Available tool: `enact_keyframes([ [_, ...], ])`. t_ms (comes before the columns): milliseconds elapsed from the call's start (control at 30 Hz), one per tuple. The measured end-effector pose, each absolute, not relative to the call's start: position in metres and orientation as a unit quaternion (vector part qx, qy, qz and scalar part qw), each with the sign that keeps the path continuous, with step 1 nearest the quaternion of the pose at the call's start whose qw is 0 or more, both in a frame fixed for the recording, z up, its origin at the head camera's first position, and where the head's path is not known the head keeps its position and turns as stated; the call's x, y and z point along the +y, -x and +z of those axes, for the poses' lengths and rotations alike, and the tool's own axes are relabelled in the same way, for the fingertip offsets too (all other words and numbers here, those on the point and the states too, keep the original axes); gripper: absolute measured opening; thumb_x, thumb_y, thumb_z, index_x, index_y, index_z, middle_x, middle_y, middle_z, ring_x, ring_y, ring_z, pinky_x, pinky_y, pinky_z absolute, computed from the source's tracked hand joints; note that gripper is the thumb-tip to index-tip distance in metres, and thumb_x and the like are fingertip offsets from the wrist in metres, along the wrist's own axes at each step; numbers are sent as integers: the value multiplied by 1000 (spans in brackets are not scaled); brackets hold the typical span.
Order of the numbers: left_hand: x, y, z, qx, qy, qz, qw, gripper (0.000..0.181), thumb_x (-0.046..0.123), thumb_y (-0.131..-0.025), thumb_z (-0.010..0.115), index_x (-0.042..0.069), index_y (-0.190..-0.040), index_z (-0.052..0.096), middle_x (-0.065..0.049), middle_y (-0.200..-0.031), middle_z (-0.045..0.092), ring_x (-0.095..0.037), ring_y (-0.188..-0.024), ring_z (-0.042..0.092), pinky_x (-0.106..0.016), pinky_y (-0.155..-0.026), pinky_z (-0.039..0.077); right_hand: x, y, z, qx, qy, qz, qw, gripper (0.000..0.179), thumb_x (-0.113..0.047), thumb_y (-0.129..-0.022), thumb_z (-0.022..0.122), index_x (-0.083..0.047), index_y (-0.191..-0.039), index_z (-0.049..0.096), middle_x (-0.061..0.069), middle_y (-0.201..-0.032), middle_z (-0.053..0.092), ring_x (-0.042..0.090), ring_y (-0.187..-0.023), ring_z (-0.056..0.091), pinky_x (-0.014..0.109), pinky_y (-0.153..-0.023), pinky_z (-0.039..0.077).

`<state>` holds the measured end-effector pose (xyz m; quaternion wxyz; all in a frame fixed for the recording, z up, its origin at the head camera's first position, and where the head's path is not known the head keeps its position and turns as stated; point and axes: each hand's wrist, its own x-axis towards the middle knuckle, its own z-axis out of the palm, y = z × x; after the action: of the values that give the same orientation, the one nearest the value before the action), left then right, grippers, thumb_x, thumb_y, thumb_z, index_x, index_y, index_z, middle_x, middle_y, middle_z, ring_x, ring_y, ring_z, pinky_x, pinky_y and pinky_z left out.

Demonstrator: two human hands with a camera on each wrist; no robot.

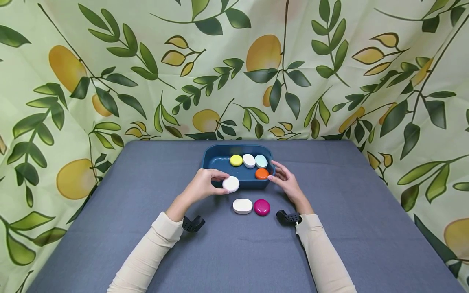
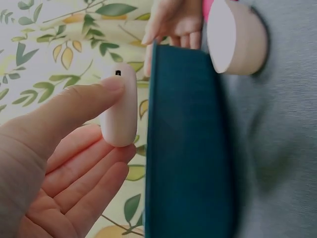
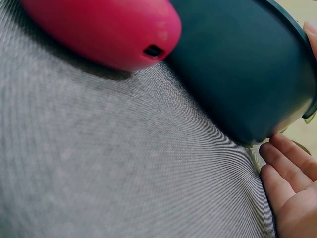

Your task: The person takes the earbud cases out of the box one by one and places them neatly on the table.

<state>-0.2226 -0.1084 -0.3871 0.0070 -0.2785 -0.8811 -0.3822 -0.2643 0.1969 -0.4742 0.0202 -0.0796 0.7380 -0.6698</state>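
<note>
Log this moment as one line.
left hand: pinches round white case; right hand: at right end of blue tray; in tray: four cases; on table: oval white case, pink case

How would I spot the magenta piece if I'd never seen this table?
On the grey-blue cloth, find the dark blue tray. Just nearer the person lie two pieces: a white oval piece on the left and, on the right, the magenta piece, round, glossy and the only one of that colour.

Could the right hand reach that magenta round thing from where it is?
Probably yes: the magenta round thing lies on the table nearby, and nothing seems to stand between it and the right hand at the blue container.
</note>
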Motion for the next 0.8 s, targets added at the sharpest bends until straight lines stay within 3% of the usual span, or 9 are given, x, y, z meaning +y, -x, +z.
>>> enact_keyframes([
  [800,-134,202,-426,-887,279,-364,-48,40,11,-67,86,-2,-103,73,-16,-103,75,-25,-91,74,-28,-80,60,195,263,-472,751,69,-656,25,61,-10,-93,61,-12,-149,36,27,-146,44,41,-132,46,3,-85,45],
])
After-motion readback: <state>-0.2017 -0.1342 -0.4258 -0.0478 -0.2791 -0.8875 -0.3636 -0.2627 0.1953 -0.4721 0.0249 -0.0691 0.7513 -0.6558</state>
